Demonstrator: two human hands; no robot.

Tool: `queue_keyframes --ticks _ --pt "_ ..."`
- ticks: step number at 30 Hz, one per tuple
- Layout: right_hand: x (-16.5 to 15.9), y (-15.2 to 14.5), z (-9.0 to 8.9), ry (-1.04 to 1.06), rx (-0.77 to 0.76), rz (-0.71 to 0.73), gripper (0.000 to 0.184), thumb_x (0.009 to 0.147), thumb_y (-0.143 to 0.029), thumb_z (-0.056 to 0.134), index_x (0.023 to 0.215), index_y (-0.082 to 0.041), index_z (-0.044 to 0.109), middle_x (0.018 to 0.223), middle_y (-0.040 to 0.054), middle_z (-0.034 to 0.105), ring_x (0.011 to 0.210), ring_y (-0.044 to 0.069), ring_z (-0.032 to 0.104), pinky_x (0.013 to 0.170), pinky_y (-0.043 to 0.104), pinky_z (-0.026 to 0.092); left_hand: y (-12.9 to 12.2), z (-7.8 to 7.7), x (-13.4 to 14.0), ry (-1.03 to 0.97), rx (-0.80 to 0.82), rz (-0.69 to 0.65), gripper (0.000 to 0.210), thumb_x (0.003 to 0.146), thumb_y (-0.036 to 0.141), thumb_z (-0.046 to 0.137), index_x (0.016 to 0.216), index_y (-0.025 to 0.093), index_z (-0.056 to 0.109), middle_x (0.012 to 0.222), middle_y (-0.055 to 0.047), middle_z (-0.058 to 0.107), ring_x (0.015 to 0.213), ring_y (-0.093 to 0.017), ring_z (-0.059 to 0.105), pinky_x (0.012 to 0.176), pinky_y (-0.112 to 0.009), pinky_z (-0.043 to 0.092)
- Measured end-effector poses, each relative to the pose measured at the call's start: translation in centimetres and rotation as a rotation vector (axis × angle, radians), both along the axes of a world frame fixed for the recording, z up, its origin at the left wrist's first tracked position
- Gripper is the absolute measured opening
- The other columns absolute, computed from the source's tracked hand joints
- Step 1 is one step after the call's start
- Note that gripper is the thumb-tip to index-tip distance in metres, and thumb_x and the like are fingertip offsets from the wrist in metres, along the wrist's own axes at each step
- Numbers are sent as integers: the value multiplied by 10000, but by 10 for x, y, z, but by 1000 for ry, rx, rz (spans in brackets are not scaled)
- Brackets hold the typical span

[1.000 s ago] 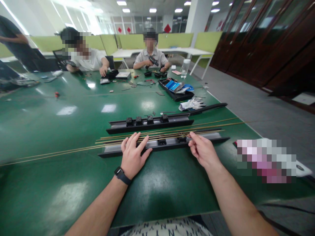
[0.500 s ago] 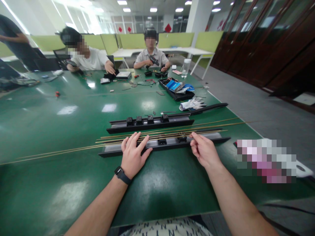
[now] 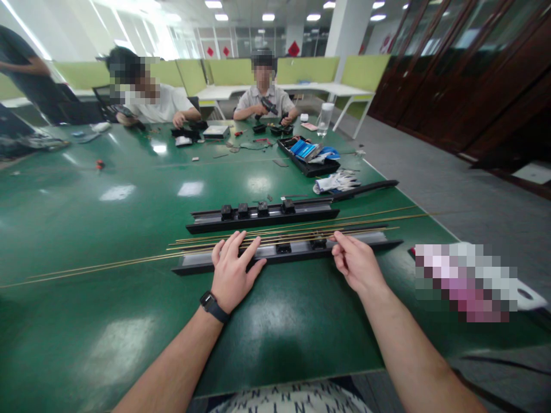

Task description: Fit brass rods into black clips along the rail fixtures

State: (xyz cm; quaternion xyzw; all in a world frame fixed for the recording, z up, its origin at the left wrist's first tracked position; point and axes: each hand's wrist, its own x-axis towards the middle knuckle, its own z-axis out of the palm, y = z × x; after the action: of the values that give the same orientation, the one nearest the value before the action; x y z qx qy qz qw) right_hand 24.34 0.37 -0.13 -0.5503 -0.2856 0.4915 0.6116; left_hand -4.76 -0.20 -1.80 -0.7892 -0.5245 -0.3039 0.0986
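Observation:
My left hand [image 3: 236, 261] lies with fingers spread over several thin brass-coloured rods [image 3: 284, 234], touching them and the black channel beneath. This long black channel [image 3: 344, 252] has a pale inner strip and small black blocks [image 3: 318, 241] seated in it. At its right part, my right hand [image 3: 355, 261] pinches the end of one rod between thumb and fingertips. The rods run lengthwise across the channel and stick out past both ends. Behind them lies a second black channel [image 3: 262, 219] with several square black blocks on top.
White gloves [image 3: 336, 182] and a black tray [image 3: 316, 167] with blue items sit beyond the channels. A pixelated flat object [image 3: 469, 281] is at the right edge. Across the green table [image 3: 142, 321] sit two people; one holds a dark power tool [image 3: 269, 105]. A clear bottle [image 3: 325, 119] stands far right.
My hands stay almost still, the right one a hair further left. Across the table, the left person's hand has drawn back from the dark item near the white box.

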Motion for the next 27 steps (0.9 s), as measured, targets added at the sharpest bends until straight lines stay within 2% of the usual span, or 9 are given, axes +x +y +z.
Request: queue_keyframes --ticks 16,27 --pt "0 1 -2 -3 -3 13 375 738 -474 805 836 -135 678 549 -17 597 306 49 408 232 147 210 0 1 0 8 -12 5 460 925 433 603 1370 319 576 1468 -119 515 1401 -296 431 1169 -496 231" --pt "5 3 -6 27 14 -47 340 742 -444 806 830 -143 675 533 -23 593 296 56 409 222 153 219 0 0 0 10 -14 14 460 921 447 606 1364 326 583 1469 -111 516 1397 -300 436 1169 -490 238"
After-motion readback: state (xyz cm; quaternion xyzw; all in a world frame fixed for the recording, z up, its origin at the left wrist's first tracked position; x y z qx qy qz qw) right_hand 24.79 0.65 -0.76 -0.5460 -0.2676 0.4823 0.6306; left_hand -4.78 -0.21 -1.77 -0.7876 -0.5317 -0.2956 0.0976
